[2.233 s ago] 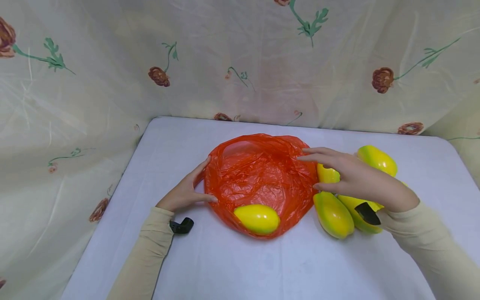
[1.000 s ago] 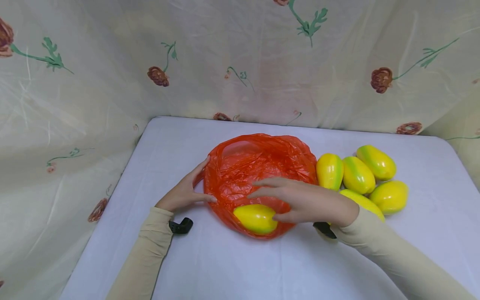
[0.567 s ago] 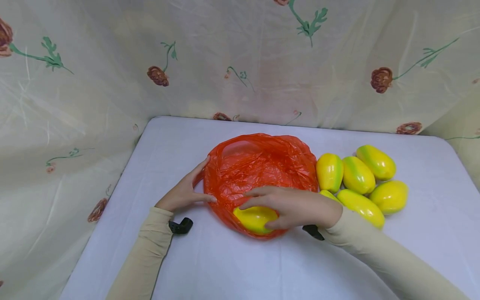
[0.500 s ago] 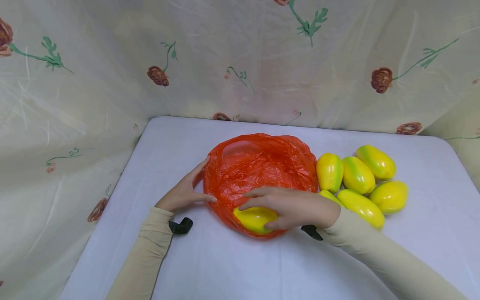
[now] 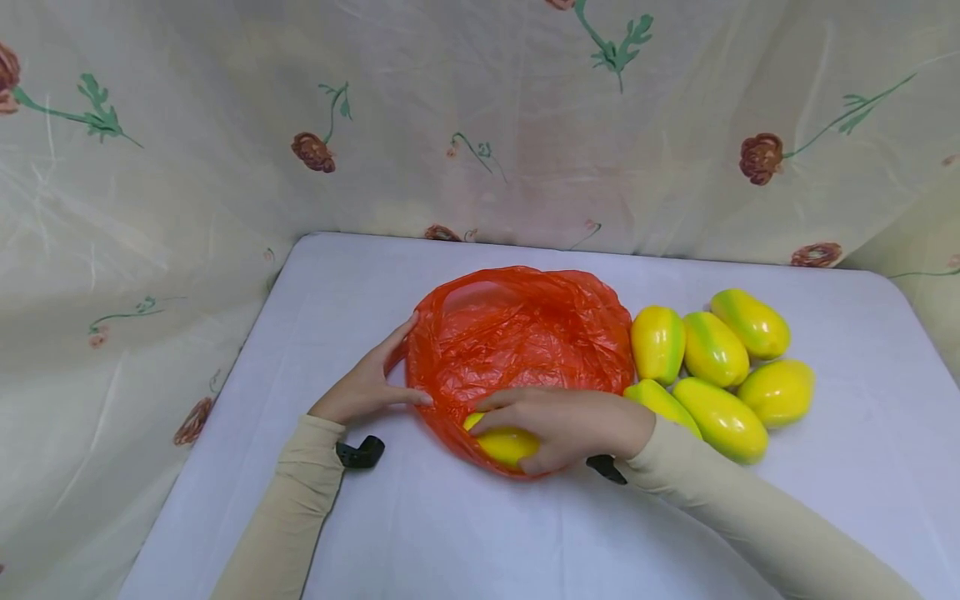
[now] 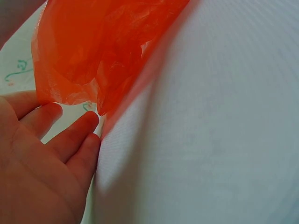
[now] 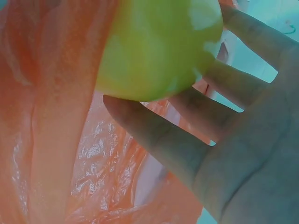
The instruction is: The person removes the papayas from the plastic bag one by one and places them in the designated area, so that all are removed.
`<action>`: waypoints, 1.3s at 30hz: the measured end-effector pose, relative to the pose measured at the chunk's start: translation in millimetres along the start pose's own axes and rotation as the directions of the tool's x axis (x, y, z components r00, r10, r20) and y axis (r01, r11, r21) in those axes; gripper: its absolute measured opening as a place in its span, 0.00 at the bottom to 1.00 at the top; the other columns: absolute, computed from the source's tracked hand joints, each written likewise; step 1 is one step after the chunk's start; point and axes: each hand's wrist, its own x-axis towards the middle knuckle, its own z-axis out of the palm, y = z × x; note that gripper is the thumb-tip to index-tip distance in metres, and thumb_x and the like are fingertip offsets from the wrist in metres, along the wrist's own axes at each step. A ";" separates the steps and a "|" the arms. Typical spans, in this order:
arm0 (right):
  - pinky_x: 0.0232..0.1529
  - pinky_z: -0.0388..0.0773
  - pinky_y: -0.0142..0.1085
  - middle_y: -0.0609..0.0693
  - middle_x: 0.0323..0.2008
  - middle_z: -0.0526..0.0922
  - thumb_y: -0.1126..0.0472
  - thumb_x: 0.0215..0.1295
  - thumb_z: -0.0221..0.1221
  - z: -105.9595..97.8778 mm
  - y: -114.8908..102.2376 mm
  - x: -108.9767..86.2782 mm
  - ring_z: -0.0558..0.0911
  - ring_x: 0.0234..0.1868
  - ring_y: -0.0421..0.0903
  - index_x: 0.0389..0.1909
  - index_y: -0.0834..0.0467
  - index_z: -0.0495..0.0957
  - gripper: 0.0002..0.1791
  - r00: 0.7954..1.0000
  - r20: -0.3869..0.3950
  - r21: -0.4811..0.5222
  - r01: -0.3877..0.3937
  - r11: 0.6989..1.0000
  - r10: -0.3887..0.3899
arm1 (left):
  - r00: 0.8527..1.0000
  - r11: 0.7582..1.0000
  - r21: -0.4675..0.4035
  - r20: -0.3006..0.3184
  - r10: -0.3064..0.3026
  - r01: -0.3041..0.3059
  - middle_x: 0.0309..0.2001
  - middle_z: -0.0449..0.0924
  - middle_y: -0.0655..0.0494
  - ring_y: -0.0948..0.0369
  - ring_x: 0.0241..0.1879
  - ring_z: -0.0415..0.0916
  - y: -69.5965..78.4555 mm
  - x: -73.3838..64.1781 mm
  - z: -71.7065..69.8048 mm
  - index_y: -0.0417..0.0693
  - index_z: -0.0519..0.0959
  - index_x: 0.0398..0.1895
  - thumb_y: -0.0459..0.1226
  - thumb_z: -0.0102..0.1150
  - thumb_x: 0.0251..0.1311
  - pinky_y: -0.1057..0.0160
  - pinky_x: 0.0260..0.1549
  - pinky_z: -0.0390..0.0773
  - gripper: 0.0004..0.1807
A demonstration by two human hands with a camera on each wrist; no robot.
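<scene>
A red plastic bag [image 5: 517, 342] stands on the table with its mouth wide, facing up. My left hand [image 5: 363, 387] touches its left rim, thumb and fingers spread; in the left wrist view, relaxed fingers [image 6: 77, 133] meet the bag's edge. Inside the front of the bag lies a yellow-green papaya [image 5: 508, 447]. My right hand [image 5: 566, 421] reaches in over the front right rim and grips this papaya from above, covering its right end. The right wrist view has the fingers curved against the papaya [image 7: 159, 51], with red film beside it.
Several more papayas [image 5: 716, 350] lie grouped just right of the bag, the nearest one [image 5: 663, 407] beside my right wrist. A white cloth covers the table [image 5: 450, 542]. A flowered curtain [image 5: 525, 125] hangs behind and to the left.
My right hand has moved left from above the papayas and down into the bag, onto the papaya there. My left hand has stayed at the bag's left rim.
</scene>
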 end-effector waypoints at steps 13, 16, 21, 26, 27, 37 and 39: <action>0.61 0.76 0.41 0.43 0.69 0.68 0.57 0.57 0.67 3.5 0.2 4.4 0.70 0.65 0.43 0.68 0.38 0.68 0.36 1.000 -0.012 -0.009 0.003 1.000 -0.003 | 1.000 1.000 0.004 0.002 0.005 -0.005 0.76 0.48 0.74 0.58 0.77 0.47 0.1 -0.5 -0.3 0.82 0.46 0.74 0.51 0.79 0.39 0.40 0.69 0.62 0.62; 0.61 0.76 0.41 0.43 0.69 0.68 0.56 0.57 0.67 4.9 0.4 4.7 0.70 0.65 0.44 0.68 0.38 0.68 0.36 1.000 -0.014 -0.009 0.005 1.000 -0.005 | 1.000 1.000 -0.002 0.007 0.011 -0.011 0.76 0.47 0.74 0.58 0.77 0.47 0.6 -1.0 -0.6 0.81 0.46 0.74 0.51 0.79 0.39 0.40 0.69 0.61 0.62; 0.61 0.76 0.41 0.44 0.69 0.68 0.56 0.57 0.67 6.8 0.0 3.8 0.69 0.66 0.44 0.67 0.38 0.68 0.36 1.000 -0.029 -0.013 0.011 1.000 -0.011 | 1.000 1.000 -0.004 0.008 0.014 -0.014 0.76 0.47 0.73 0.58 0.77 0.47 1.4 -1.4 -0.7 0.81 0.46 0.74 0.51 0.79 0.39 0.40 0.69 0.60 0.62; 0.61 0.76 0.40 0.42 0.69 0.68 0.55 0.57 0.67 7.4 -0.6 1.8 0.69 0.66 0.43 0.67 0.37 0.68 0.36 0.999 -0.049 -0.014 0.012 1.000 -0.012 | 1.000 1.000 0.001 0.008 0.016 -0.016 0.76 0.47 0.73 0.57 0.77 0.47 0.5 -1.1 -1.0 0.81 0.46 0.75 0.52 0.79 0.39 0.40 0.69 0.60 0.62; 0.61 0.76 0.40 0.41 0.69 0.68 0.56 0.57 0.67 7.2 -0.6 1.4 0.69 0.66 0.43 0.67 0.37 0.68 0.36 0.999 -0.053 -0.014 0.012 1.000 -0.012 | 1.000 1.000 0.004 0.008 0.017 -0.017 0.76 0.46 0.73 0.57 0.77 0.46 0.4 -1.0 -1.1 0.81 0.46 0.75 0.53 0.79 0.39 0.40 0.69 0.61 0.62; 0.60 0.76 0.38 0.38 0.69 0.67 0.55 0.58 0.66 2.9 -1.7 -8.5 0.68 0.66 0.40 0.67 0.33 0.67 0.36 0.995 -0.101 0.028 -0.004 1.000 0.007 | 1.000 1.000 0.008 -0.006 0.000 0.000 0.76 0.47 0.74 0.58 0.77 0.46 0.2 -0.2 -0.3 0.83 0.47 0.74 0.53 0.79 0.38 0.40 0.68 0.62 0.62; 0.61 0.76 0.38 0.37 0.69 0.66 0.55 0.59 0.66 1.8 -1.7 -11.3 0.68 0.66 0.40 0.67 0.32 0.66 0.36 0.993 -0.114 0.039 -0.007 0.999 0.011 | 1.000 1.000 0.009 -0.004 0.000 0.000 0.76 0.47 0.73 0.58 0.77 0.47 0.7 -0.2 -0.1 0.83 0.47 0.74 0.53 0.79 0.38 0.40 0.68 0.62 0.62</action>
